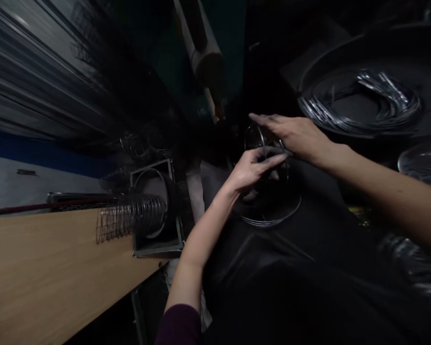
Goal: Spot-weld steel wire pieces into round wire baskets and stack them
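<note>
In the middle of the head view is a wire frame of thin shiny metal, with curved wires at its top. My left hand is closed round its near side, the fingers darkened with grime. Over the upper right side lies my right hand, its fingers long and bent against the wires; its thumb is partly hidden. Below both hands, curved wire rings rest above the dark cloth on my lap. Deep shadow hides much of the frame between the hands, and I cannot tell whether the rings belong to it.
A large dark round tray at the right holds a loop of bundled bent wires. To the left, a row of wire frames lies by a metal stand on a wooden board. A machine's pale arm juts down ahead.
</note>
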### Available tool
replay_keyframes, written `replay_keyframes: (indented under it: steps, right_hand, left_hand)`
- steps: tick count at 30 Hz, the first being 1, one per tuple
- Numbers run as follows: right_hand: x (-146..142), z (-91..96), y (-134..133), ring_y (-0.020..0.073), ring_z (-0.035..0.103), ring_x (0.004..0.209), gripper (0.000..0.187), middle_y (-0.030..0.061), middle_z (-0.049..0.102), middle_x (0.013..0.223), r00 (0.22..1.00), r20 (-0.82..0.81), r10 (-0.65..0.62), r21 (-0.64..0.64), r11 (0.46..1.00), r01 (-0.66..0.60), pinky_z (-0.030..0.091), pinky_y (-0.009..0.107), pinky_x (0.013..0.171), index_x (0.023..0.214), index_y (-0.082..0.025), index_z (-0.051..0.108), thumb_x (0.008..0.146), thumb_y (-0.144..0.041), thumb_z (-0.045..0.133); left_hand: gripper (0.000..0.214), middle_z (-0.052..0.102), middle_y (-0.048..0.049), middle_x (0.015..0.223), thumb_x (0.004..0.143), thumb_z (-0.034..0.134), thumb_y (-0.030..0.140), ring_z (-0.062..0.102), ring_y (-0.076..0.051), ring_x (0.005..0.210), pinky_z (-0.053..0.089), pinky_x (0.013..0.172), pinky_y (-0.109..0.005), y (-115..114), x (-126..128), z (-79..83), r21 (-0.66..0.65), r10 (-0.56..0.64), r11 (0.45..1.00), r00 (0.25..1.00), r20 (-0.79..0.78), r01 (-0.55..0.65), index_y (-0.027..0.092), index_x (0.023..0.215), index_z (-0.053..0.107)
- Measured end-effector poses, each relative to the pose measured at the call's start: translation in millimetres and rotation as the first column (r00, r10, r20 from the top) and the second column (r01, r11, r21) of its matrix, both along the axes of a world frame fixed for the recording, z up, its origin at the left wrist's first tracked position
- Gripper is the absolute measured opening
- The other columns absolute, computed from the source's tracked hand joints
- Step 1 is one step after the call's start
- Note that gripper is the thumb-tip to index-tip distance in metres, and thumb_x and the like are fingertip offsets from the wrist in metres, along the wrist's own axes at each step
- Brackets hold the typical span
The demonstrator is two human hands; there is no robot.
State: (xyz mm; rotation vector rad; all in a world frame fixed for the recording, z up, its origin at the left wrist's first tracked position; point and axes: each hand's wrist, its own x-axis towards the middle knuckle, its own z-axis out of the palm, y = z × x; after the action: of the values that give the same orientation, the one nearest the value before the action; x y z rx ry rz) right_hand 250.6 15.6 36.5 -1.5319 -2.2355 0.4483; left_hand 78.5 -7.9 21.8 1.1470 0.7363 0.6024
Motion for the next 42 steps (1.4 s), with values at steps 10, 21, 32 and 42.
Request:
replay_keyframes:
  steps: [10,21,32,42]
  right_hand:
    - [-25,-24.9,-98,0.0268,0.064,0.092,0.055,0.0113,0.068,0.099,0.810,-0.523,-0.266,-0.676,0.708,-0.205,0.051,0.037,0.085,0.106,-0.013,0.066,0.077,-0.060,0.061]
    - [-37,-13.3,-73,0.0175,0.061,0.064,0.049,0.0045,0.067,0.076,0.834,-0.505,-0.222,-0.738,0.611,-0.285,0.051,0.030,0.059,0.084,-0.017,0.068,0.069,-0.063,0.066]
    - [-43,-31.6,-75,0.0101,0.051,0.058,0.046,0.0023,0.061,0.072,0.656,-0.541,-0.525,-0.706,0.708,-0.015,0.041,0.022,0.050,0.081,-0.014,0.060,0.062,-0.051,0.078]
    - [-50,10.4,0,0.0088,0.054,0.057,0.026,0.0020,0.063,0.072,0.559,-0.590,-0.583,-0.741,0.665,-0.089,0.042,0.018,0.049,0.096,-0.015,0.059,0.076,-0.025,0.073]
  left_hand:
    - [0.035,0.065,-0.0016,0.080,0.082,0.061,0.047,0.061,-0.013,0.080,0.047,0.075,-0.023,12,-18,1.8,0.282,0.042,0.959,0.989,-0.140,-0.001,0.013,0.085,0.067]
    - [0.048,0.056,-0.0116,0.126,0.089,0.054,0.039,0.052,-0.026,0.117,0.043,0.099,-0.044,-104,-81,-33.2,0.621,0.253,0.775,0.844,-0.473,0.116,0.024,0.134,0.047]
    - [0.070,0.051,-0.0095,0.110,0.076,0.061,0.059,0.048,-0.029,0.106,0.020,0.109,-0.056,-87,-62,-106.7,0.793,0.551,0.527,0.589,-0.592,0.304,0.026,0.136,0.047]
    - [0.069,0.058,-0.0081,0.104,0.064,0.069,0.033,0.056,-0.023,0.092,0.043,0.085,-0.042,-24,-56,-79.7,0.946,0.671,0.225,0.741,0.021,-0.231,0.021,0.124,0.036]
